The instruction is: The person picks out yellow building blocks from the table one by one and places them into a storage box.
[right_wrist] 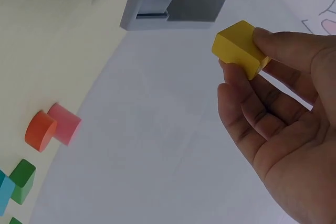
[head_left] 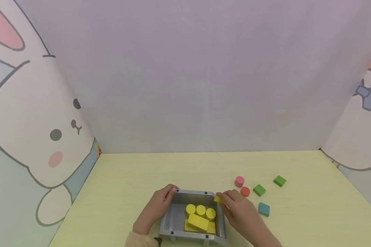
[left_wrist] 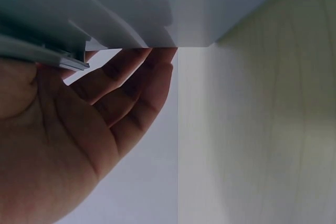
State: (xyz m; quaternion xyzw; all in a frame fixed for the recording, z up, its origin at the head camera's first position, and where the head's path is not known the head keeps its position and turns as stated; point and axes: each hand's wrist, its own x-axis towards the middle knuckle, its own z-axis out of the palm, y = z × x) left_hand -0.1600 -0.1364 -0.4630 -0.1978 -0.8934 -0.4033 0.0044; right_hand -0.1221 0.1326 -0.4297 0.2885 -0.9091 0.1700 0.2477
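A grey plastic bin stands at the near middle of the table. Its left wall is gripped near the far corner by my left hand; in the left wrist view the fingers curl at the wall's edge and the thumb is mostly hidden. Over the bin's right rim, my right hand pinches a yellow block between thumb and fingertips. Inside the bin are three yellow cylinders and a yellow rectangular block lying tilted over other yellow pieces.
Right of the bin lie a pink cylinder, a red cylinder, two green blocks and a blue block. A pale wall rises behind the wooden table, and panels with cartoon animals flank it.
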